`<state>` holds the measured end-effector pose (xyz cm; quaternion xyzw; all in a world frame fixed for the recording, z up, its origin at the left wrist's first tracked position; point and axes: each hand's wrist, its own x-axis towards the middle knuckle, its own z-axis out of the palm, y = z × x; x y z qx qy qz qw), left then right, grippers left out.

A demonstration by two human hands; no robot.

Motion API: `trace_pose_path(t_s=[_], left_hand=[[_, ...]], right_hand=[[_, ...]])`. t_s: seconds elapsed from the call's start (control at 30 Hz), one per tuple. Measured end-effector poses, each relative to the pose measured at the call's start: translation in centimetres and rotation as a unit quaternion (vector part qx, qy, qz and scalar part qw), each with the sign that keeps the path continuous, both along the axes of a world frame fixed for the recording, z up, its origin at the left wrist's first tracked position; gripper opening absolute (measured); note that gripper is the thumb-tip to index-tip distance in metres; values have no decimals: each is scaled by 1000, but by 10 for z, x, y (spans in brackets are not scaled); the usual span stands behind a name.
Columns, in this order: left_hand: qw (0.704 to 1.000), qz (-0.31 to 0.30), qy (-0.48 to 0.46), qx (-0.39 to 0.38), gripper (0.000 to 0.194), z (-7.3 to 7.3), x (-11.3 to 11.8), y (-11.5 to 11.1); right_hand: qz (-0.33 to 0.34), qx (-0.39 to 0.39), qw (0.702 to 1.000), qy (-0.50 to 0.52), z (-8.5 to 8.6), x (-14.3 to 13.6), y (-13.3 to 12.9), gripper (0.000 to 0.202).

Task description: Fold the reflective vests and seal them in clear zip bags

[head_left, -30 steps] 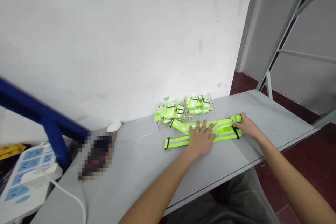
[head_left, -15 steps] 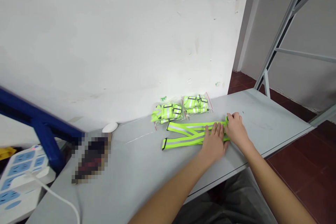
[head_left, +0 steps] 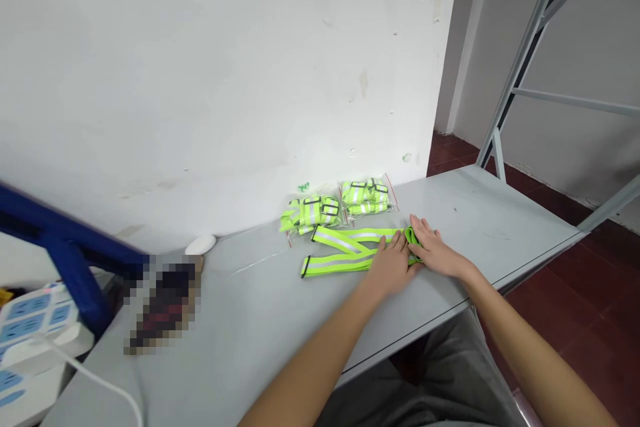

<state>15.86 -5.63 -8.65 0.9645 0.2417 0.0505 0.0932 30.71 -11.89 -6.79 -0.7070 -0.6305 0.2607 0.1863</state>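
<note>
Neon-yellow straps with grey reflective stripes point(head_left: 340, 263) lie flat on the grey table, their black-buckled ends pointing left. My left hand point(head_left: 393, 265) rests on the straps, palm down with fingers stretched out. At the straps' right end, my right hand point(head_left: 436, 250) lies with extended fingers against the folded part. Behind the straps, by the wall, are two clear bags of similar folded straps, one on the left point(head_left: 313, 212) and one on the right point(head_left: 367, 197).
A white oval object point(head_left: 201, 245) and a pixelated item point(head_left: 167, 307) sit on the table's left side. At far left are a blue metal frame point(head_left: 83, 273) and a power strip with a white cable point(head_left: 35, 317). A metal frame point(head_left: 520, 73) stands at right.
My right hand has gone from gripping the straps' right end to lying flatter against it with fingers extended. The view has shifted slightly.
</note>
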Motion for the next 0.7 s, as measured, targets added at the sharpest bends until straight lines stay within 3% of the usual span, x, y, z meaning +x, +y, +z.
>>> trace_pose_path(t_s=[0.23,0.33,0.47,0.57,0.7], left_hand=[[997,-38,-47,-46,59,4,-19,19],[992,-43,-96,-72,68,14,-34,11],[992,-77,-68,-73,74,22,-48,-9],[994,-53,-57,-71,81,18,-52,-18],[992,-20,-82,-92,64,12,-59,-16]], right_hand=[[48,62,979,-188,-3,6,-24,92],[32,108,960,-256,-2,-13,-25,94],[27,111,930,-349,1,-44,-29,100],[66,108,931,-343,6,-48,-37,108],[166,118,949,-241,17,-25,-43,111]])
